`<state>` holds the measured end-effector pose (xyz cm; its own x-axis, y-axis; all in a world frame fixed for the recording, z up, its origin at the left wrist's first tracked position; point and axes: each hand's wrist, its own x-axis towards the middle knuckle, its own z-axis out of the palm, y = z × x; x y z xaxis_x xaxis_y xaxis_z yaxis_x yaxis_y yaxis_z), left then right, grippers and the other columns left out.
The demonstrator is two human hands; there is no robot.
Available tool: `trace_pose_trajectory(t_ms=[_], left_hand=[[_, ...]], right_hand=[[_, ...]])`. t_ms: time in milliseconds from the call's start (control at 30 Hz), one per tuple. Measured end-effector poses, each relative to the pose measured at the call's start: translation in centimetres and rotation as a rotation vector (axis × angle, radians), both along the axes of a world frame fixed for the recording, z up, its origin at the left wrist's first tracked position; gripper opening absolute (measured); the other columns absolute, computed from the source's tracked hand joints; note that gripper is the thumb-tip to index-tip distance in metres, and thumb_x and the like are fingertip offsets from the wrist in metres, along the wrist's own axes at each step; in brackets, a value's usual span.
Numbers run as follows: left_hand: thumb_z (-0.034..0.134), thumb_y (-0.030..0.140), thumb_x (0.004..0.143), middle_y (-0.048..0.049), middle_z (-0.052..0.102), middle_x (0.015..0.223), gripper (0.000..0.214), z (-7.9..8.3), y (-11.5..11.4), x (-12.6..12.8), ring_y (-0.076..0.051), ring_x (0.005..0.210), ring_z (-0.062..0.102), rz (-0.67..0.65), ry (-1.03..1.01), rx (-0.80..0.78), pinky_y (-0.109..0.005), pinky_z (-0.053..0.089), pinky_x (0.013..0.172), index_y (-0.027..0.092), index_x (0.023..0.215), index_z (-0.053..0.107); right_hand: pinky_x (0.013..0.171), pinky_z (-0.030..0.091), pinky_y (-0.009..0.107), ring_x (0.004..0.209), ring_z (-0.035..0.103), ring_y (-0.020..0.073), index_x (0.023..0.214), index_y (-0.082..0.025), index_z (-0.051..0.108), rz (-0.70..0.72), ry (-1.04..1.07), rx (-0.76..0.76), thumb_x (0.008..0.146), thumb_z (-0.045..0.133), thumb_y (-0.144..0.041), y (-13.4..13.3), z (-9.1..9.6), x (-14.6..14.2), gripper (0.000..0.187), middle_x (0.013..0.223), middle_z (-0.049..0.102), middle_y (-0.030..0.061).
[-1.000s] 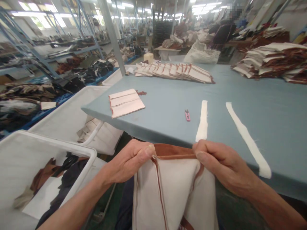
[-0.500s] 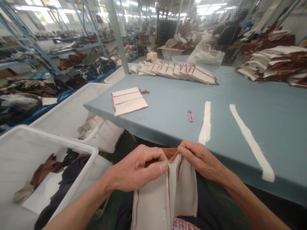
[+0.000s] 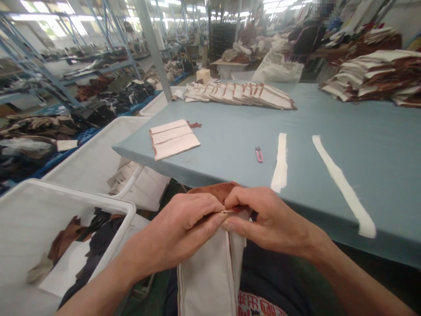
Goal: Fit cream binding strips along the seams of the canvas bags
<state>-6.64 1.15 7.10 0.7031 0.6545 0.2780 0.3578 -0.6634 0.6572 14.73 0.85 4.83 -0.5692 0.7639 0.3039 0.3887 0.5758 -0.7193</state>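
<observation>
A cream fabric bag (image 3: 207, 281) with a brown top edge hangs over my lap, below the front edge of the blue-grey table (image 3: 230, 131). My left hand (image 3: 187, 224) and my right hand (image 3: 263, 219) meet at the bag's top, fingers pinched on the brown trim, thumbs touching. The bag is folded narrow between them. On the table ahead lie small pink thread snips (image 3: 258, 154) and two white fabric strips (image 3: 280, 162) (image 3: 342, 184).
Three cream pieces (image 3: 173, 138) are stacked at the table's left corner. A fanned row of bags (image 3: 240, 94) and a tall pile (image 3: 375, 77) lie farther back. White bins (image 3: 49, 206) with fabric stand at my left. A person (image 3: 309, 37) works at the far end.
My hands have come together, folding the spread bag top into a narrow fold. The bag has shifted left and lower in my lap.
</observation>
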Motion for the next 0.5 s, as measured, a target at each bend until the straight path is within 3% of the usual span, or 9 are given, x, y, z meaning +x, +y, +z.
trace_pose_trajectory(t_ms=[233,400,500], left_hand=[[0.061,0.009,0.097,0.0042,0.061,0.077,0.014,0.1,-0.3,-0.3,-0.008,0.067,0.056,0.077,0.027,0.098,-0.018,0.041,0.062,0.017,0.087,0.059],[0.052,0.007,0.101,-0.0026,0.067,0.084,0.012,-0.9,-1.0,0.5,-0.013,0.074,0.064,0.008,0.075,0.4,-0.022,0.049,0.065,0.016,0.096,0.058],[0.047,0.011,0.105,-0.0048,0.071,0.087,0.012,-1.1,-1.4,1.0,-0.015,0.077,0.068,-0.025,0.133,0.548,-0.025,0.054,0.067,0.015,0.103,0.058]], right_hand=[[0.057,0.027,0.023,0.058,0.039,0.0084,0.067,-0.02,0.045,-0.02,-0.023,-0.124,0.091,0.065,-0.022,-0.1,0.5,0.2,0.032,0.063,0.047,-0.0068],[0.053,0.029,0.021,0.058,0.039,0.0087,0.072,-0.019,0.052,0.072,0.183,-0.371,0.09,0.065,-0.027,-0.5,-0.4,1.1,0.024,0.066,0.049,-0.0057],[0.05,0.028,0.021,0.057,0.035,0.008,0.071,-0.018,0.054,0.088,0.35,-0.549,0.088,0.071,-0.039,-0.9,-1.5,1.6,0.032,0.064,0.046,-0.0059]])
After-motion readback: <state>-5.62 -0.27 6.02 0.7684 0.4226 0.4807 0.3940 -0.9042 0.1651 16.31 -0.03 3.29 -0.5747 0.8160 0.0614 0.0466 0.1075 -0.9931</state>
